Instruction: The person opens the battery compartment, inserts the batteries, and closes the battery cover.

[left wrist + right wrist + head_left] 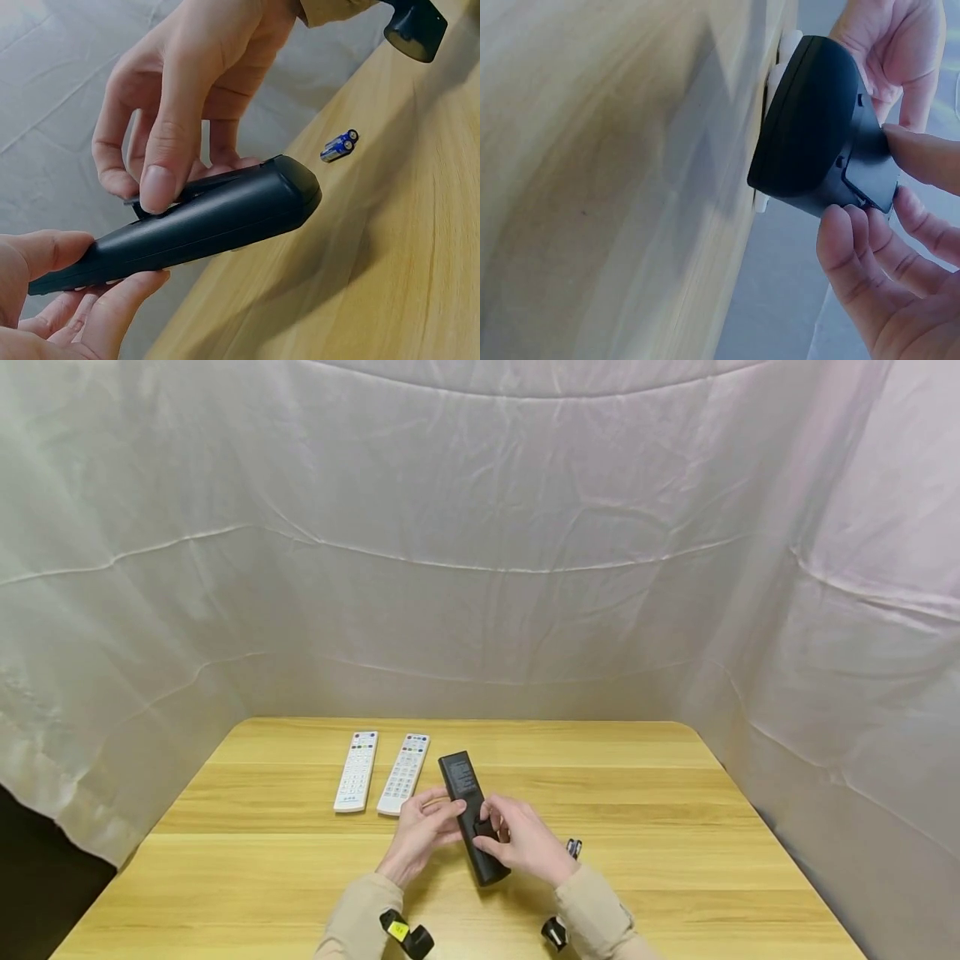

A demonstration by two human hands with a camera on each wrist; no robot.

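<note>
A black remote control (459, 774) is held above the table with its labelled back facing up. My left hand (422, 837) grips it from the left side, thumb on the back and fingers underneath. With thumb and fingers, my right hand (528, 846) pinches the battery cover (871, 166) on the remote's back. In the left wrist view one end of that cover stands slightly raised from the body, while its other end still meets the remote near the thick end. The inside of the battery compartment is hidden.
Two white remote controls, one farther left (356, 772) and one closer (405, 772), lie button side up beyond my left hand. A pair of blue batteries (340, 145) lies on the wooden table (675, 860) by my right wrist. Pale cloth (480, 610) hangs around the table.
</note>
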